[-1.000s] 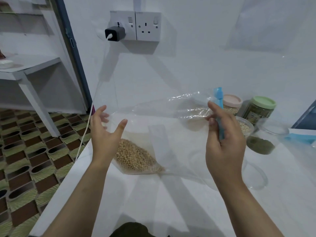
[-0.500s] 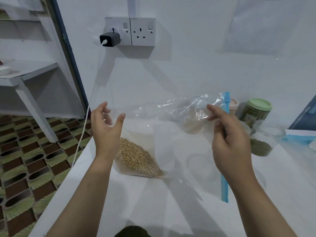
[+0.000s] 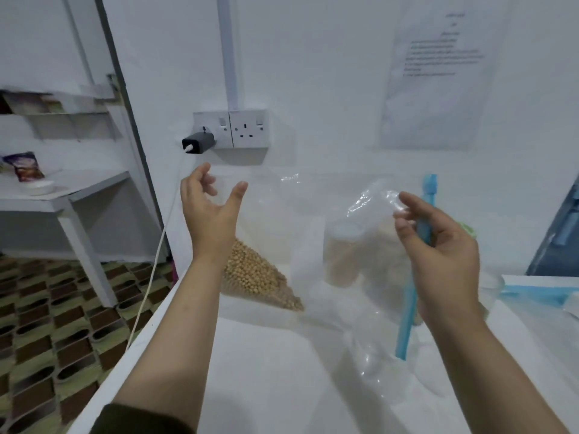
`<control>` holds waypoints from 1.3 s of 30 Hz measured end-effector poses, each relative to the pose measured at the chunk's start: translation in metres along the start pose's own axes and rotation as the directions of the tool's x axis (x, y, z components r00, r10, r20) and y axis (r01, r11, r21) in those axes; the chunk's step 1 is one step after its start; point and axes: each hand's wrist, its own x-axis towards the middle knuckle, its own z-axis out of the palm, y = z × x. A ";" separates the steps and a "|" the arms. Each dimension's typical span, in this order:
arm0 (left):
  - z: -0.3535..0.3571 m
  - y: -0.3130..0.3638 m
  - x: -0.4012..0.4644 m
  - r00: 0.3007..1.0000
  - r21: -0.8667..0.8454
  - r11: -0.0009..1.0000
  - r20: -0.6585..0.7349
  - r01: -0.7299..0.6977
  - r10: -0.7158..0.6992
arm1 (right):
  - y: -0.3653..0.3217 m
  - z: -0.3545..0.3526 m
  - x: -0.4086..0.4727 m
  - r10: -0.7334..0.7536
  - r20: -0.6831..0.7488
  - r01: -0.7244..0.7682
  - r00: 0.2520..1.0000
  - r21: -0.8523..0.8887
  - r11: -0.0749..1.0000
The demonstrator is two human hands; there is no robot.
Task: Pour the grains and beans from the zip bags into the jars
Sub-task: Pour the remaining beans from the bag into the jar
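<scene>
A clear zip bag with a blue zip strip hangs between my hands above the white table. Pale round beans sit heaped in its lower left corner. My left hand is raised at the bag's closed end, fingers curled at the film and thumb apart. My right hand pinches the bag at the zip strip, which stands nearly upright. Through the plastic I see a jar of pale grains. A green jar lid peeks past my right hand, the jar itself hidden.
A clear open container and another bag with a blue strip lie at the right. A wall socket with a black charger and white cable hangs at the table's left edge. A white shelf unit stands left.
Both hands have risen with the bag. The zip strip has swung from across the top to nearly upright in my right hand. The beans stay in the lower left corner.
</scene>
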 end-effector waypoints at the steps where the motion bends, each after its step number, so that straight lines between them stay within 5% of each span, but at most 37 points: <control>1: 0.004 0.005 0.002 1.000 0.009 1.000 -0.008 -0.019 0.019 | 0.001 -0.002 0.005 0.005 -0.004 -0.005 1.000 0.017 1.000; 9: 0.016 0.026 0.009 0.990 0.056 0.989 -0.036 -0.135 0.137 | 0.011 -0.016 0.022 0.035 -0.029 -0.031 0.999 0.105 0.994; 24: 0.025 0.052 -0.013 0.985 0.032 0.986 -0.036 -0.166 0.168 | 0.013 -0.040 0.014 -0.047 -0.078 0.056 0.996 0.113 0.992; 39: 0.012 0.060 0.001 0.975 0.086 0.972 -0.028 -0.217 0.220 | 0.040 -0.021 0.015 0.033 -0.036 -0.024 0.999 0.231 0.973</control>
